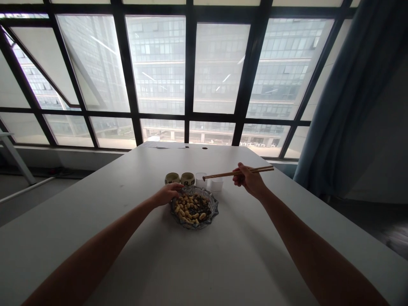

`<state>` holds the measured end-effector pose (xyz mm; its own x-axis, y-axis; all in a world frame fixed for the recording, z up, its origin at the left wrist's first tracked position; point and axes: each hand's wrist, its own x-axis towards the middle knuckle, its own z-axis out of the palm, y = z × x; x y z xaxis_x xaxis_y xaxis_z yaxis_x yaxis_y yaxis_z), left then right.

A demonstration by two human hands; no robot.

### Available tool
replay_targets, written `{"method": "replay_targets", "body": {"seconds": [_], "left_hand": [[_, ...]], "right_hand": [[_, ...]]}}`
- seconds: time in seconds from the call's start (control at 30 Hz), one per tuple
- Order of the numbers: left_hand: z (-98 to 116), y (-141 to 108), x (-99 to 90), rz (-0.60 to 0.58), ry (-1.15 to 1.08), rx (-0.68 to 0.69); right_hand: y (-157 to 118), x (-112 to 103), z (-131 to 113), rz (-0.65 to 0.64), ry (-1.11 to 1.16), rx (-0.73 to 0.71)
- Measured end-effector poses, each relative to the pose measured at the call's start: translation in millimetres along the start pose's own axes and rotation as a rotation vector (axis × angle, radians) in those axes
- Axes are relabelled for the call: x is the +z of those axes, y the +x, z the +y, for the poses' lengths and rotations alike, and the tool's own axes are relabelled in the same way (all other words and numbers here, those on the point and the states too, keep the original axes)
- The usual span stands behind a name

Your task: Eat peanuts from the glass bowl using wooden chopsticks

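Note:
My left hand [168, 194] grips the left rim of a scalloped glass bowl [208, 219], its fingers over the edge. Inside the bowl lie peanuts in their shells [188, 211] and dark seeds [201, 204]. My right hand [248, 180] is closed around a pair of wooden chopsticks [223, 174], held almost level and pointing left. Their tips are together above the cups; a small dark bit shows there, too small to name. Behind the bowl stand two cream cups with dark characters [187, 179] and two small clear cups [200, 180], the right one [217, 184] under the chopsticks.
The white table [134, 255] stretches away toward a large window wall. Papers [164, 145] lie at its far end near two dark round holes [205, 148]. A blue curtain [338, 97] hangs at the right.

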<state>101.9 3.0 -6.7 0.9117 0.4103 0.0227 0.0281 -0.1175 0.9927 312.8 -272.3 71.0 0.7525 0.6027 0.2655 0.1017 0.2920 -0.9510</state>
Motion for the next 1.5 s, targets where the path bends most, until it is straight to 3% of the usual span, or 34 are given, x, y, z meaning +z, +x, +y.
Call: {"method": "replay_targets", "body": {"seconds": [0.2, 0.47, 0.67, 0.8, 0.97, 1.13, 1.27, 1.37, 1.5], "left_hand": [[-0.5, -2.7, 4.9, 0.052, 0.045, 0.015], [4.7, -13.4, 6.8, 0.064, 0.074, 0.046], [29.4, -10.4, 19.9, 0.232, 0.575, 0.320], [50.3, 7.0, 38.8, 0.195, 0.935, 0.473], [63.4, 46.1, 55.0, 0.031, 1.175, 0.389], [56.1, 76.4, 58.9, -0.015, 1.236, 0.242], [44.9, 88.5, 57.6, -0.013, 1.244, 0.209], [40.7, 90.4, 56.3, 0.027, 1.207, 0.266], [43.9, 83.7, 57.0, 0.060, 1.192, 0.464]], "right_hand": [[1.4, 2.0, -2.2, 0.041, 0.047, 0.024], [0.4, 7.7, -10.8, 0.199, 0.200, 0.234], [-0.9, 7.9, -10.9, 0.227, 0.119, 0.186], [-2.5, 8.5, -7.3, 0.216, 0.037, 0.135], [-0.5, 4.7, 0.6, 0.206, 0.004, 0.091], [2.0, -0.9, 7.1, 0.217, 0.001, 0.073], [2.4, -3.7, 8.4, 0.235, 0.008, 0.078], [2.7, -5.6, 9.2, 0.225, 0.011, 0.077], [3.2, -7.6, 11.6, 0.211, 0.000, 0.041]]}}
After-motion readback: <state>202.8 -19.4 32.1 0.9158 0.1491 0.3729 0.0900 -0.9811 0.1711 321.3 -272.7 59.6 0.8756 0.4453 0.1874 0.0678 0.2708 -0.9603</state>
